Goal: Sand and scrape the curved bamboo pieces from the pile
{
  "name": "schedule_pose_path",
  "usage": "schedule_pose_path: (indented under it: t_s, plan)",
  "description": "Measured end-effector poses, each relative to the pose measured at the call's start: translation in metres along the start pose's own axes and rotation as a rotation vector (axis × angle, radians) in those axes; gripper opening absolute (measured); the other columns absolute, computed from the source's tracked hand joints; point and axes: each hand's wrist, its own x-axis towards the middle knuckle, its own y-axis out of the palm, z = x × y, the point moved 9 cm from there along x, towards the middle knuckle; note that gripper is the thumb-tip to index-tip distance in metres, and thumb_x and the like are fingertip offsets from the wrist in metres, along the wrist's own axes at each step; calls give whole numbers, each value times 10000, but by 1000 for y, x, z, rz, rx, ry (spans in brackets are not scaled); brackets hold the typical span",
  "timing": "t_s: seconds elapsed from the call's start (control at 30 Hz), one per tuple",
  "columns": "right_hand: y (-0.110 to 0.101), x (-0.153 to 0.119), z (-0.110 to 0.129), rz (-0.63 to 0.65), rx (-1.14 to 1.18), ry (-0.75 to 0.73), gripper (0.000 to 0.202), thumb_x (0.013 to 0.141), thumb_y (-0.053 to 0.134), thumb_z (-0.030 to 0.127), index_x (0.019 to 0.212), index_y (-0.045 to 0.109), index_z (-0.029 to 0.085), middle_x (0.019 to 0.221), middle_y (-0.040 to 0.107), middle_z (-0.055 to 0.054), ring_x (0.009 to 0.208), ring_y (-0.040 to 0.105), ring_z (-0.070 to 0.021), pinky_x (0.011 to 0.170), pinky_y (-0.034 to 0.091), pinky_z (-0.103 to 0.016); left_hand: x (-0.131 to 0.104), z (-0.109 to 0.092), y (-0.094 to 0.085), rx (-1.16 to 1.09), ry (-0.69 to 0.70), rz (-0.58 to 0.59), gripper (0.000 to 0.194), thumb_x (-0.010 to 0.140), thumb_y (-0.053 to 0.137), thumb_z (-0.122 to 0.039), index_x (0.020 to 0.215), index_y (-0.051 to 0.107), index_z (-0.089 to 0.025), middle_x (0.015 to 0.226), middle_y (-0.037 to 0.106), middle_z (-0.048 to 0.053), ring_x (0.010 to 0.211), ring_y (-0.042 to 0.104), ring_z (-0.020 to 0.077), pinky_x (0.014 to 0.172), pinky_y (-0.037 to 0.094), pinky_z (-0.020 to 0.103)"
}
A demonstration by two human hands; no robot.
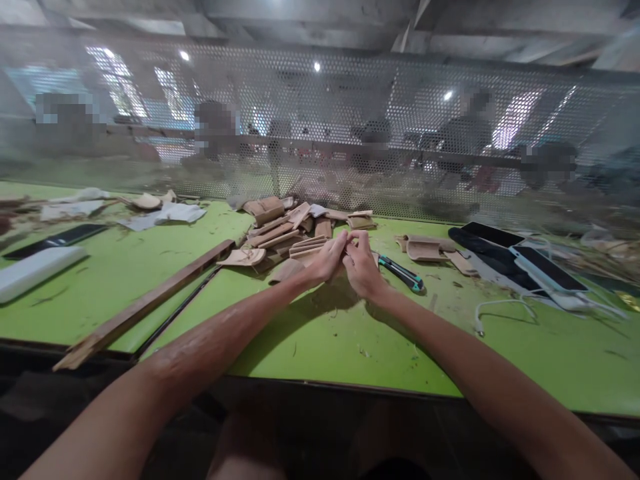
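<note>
My left hand (331,259) and my right hand (362,265) meet over the green table, fingertips pressed together. Both are closed; whatever sits between the fingers is hidden or too small to name. Just behind them lies a heap of short, curved brown pieces that look like split bamboo (270,235). A utility knife (401,274) with a black and teal handle rests on the table, right of my right hand. Its far end is partly hidden by that hand.
A long wooden strip (155,299) slants across the left side, overhanging the front edge. Phones (549,268), a white cable (505,303) and more curved pieces (425,248) lie to the right. Paper scraps (165,215) sit back left. A perforated metal screen (320,133) stands behind, people beyond it.
</note>
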Motion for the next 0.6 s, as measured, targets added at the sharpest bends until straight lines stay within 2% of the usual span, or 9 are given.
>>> schedule_pose_path:
  t_s: [0.17,0.3,0.4,0.6]
  plan:
    - [-1,1,0,43,-60,-30,321,970,375,202,1135,651,204,1240,489,-153,1217,497,-300,1118,467,-523,-1,-6,2,56,44,2,492,1010,405,-577,776,618,-199,738,637,75,766,615,220,672,529,305]
    - [-1,2,-13,75,-170,-36,390,940,419,199,1275,615,245,1225,508,-144,1192,471,-324,1111,446,-559,-1,5,7,-25,-44,4,577,998,392,-669,727,580,-196,608,541,36,612,549,176,558,458,279]
    - [-1,3,-22,92,-204,-20,473,942,413,202,1394,552,219,1219,507,-156,1167,470,-327,1092,450,-552,0,12,11,-89,-94,22,601,991,399,-703,721,567,-192,558,493,15,535,500,145,515,414,260]
    - [-2,4,-24,105,-210,8,439,948,390,193,1349,568,207,1207,521,-169,1139,477,-327,1071,460,-538,0,22,11,-98,-129,34,641,979,383,-741,693,553,-194,504,448,4,479,491,139,494,396,264]
